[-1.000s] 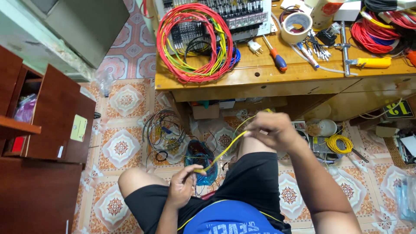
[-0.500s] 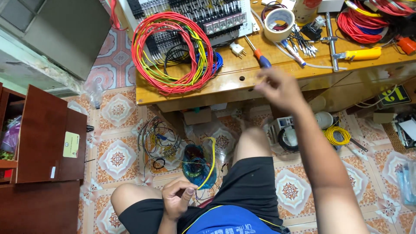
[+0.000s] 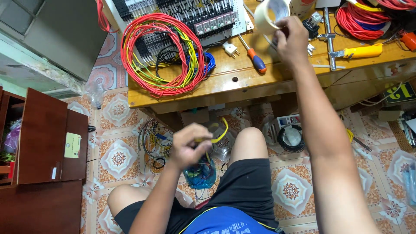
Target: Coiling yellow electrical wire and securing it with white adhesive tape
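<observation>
L hand (image 3: 188, 145) grips yellow wire (image 3: 219, 136); R hand (image 3: 291, 41) lifts tape roll (image 3: 269, 15).

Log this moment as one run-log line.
left hand: holds yellow wire over lap | right hand: grips tape roll above workbench | screwdriver: lying on bench

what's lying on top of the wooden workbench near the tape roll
Right hand lifts the tape roll. Nearby lie a screwdriver, a white plug and coiled wires; the hand hides whatever lies beneath it.

A wooden workbench (image 3: 225, 84) carries a red-and-yellow wire coil (image 3: 162, 54), a screwdriver (image 3: 253, 56) and a white plug (image 3: 231, 49).
</observation>
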